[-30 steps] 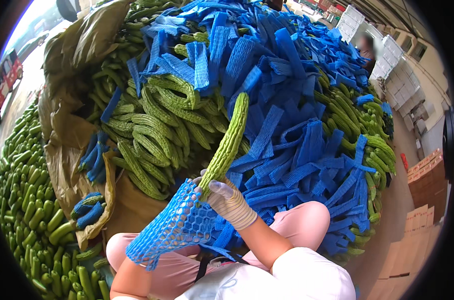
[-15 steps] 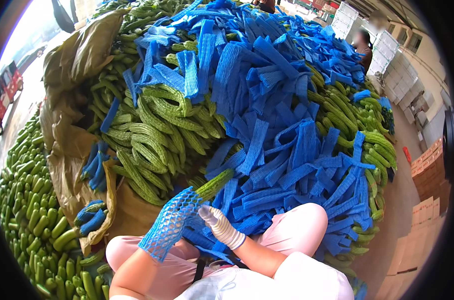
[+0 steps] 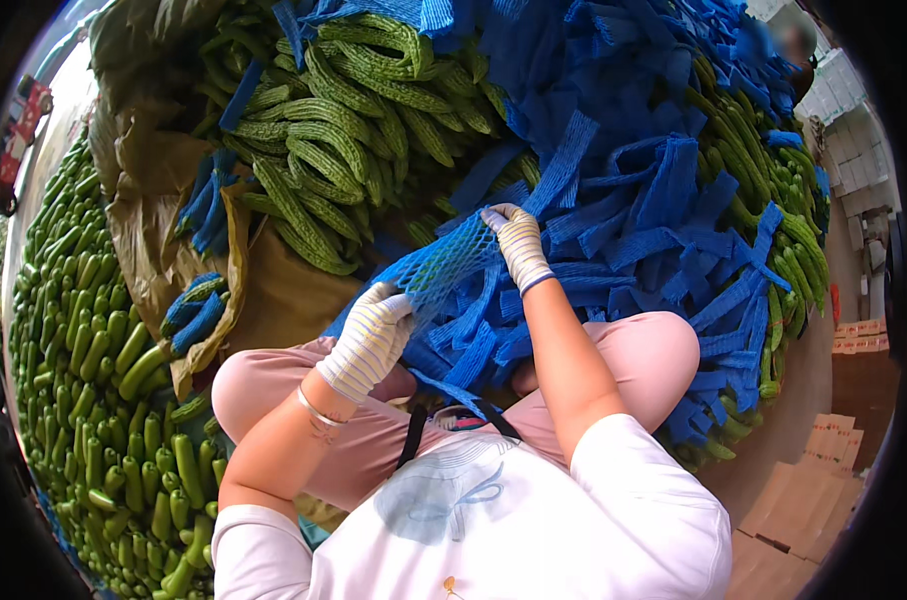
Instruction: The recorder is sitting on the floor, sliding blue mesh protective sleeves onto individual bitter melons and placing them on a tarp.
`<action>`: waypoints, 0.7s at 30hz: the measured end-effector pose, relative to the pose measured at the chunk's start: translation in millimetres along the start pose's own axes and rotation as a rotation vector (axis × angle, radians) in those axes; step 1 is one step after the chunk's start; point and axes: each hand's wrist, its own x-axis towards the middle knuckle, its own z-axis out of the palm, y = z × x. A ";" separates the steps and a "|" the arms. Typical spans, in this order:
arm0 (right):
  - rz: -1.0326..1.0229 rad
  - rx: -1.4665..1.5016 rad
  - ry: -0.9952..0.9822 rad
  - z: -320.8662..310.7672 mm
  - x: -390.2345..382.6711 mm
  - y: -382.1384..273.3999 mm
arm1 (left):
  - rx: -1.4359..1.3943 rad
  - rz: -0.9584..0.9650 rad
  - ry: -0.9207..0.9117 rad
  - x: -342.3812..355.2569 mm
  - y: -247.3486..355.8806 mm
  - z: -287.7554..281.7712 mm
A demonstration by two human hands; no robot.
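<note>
In front of my crossed legs, a blue foam net sleeve [image 3: 451, 262] is stretched between my hands. Green shows through its open mesh, from a bitter melon largely covered by the net. My left hand [image 3: 368, 342], in a striped knit glove, is closed around the lower side of the sleeve. At its upper right end my right hand [image 3: 520, 247], gloved alike, grips the mesh between thumb and fingers. Beyond them lies a heap of bare bitter melons [image 3: 338, 130]. Loose flat blue net sleeves [image 3: 633, 235] are piled to the right.
Many smaller green gourds [image 3: 103, 400] cover the ground at left. A brown cloth [image 3: 153, 190] edges the heap, with several netted melons [image 3: 195, 312] on it. Cardboard boxes [image 3: 808, 490] stand at right; a person [image 3: 795, 50] is partly visible at the far right.
The net sleeve was bunched over my left hand and wrist, which gripped the melon's end; now it is drawn off that hand and over the melon. My right hand moved up and away. The view tilted down.
</note>
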 end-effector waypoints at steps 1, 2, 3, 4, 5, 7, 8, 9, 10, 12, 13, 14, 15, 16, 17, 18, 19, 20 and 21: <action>-0.029 -0.037 0.033 -8.0 9.3 13.4 | -0.010 -0.044 0.102 -3.6 6.2 12.2; 0.022 -0.077 0.030 -14.3 17.5 25.8 | -0.018 -0.080 0.207 -7.8 11.2 18.4; -0.003 -0.103 0.044 -18.8 23.9 39.3 | -0.021 -0.080 0.205 -9.1 11.5 17.6; -0.026 -0.127 0.058 -22.0 28.7 50.7 | -0.041 -0.078 0.179 -9.8 11.6 17.7; -0.028 -0.129 0.057 -22.2 30.5 57.4 | -0.063 -0.073 0.156 -10.3 11.8 17.1; 0.021 -0.191 0.105 -25.4 33.3 70.3 | -0.057 -0.070 0.140 -11.9 8.5 13.8; 0.018 -0.193 0.109 -27.2 35.8 76.0 | -0.049 -0.070 0.125 -12.1 6.4 13.6; -0.013 -0.246 0.153 -29.5 38.1 81.9 | -0.049 -0.072 0.119 -11.5 5.0 15.1; -0.042 -0.297 0.190 -27.5 37.2 83.0 | 0.022 -0.068 0.121 -12.4 5.3 15.7; -0.043 -0.278 0.223 -27.7 33.5 86.2 | 0.094 -0.067 0.120 -13.0 3.4 16.6; -0.061 -0.263 0.297 -25.9 31.9 86.7 | 0.248 -0.037 0.069 -12.9 1.6 17.4; -0.080 -0.248 0.373 -26.0 29.4 87.5 | 0.401 -0.008 0.016 -12.8 -0.7 18.0; -0.079 -0.249 0.376 -30.3 26.1 88.2 | 0.589 0.044 -0.031 -12.1 -4.4 17.6; 0.220 -0.049 0.299 -16.1 9.3 67.3 | 0.588 0.049 0.000 -17.1 -4.9 14.1; 0.517 0.145 0.238 -10.1 -7.2 55.5 | 0.825 0.163 -0.059 -18.8 -8.2 16.9; 0.601 0.489 0.216 -8.4 -23.3 74.6 | 1.057 0.278 -0.137 -18.1 -13.2 21.3; 0.636 0.887 0.009 -11.6 -32.5 94.5 | 1.234 0.310 -0.203 -17.8 -20.7 22.9; 0.639 1.030 -0.284 -12.3 -44.3 102.6 | 0.821 0.023 -0.229 -12.9 -27.2 27.9; 0.673 1.085 -0.295 -14.5 -49.5 107.9 | 1.114 0.067 -0.361 -19.4 -25.0 31.9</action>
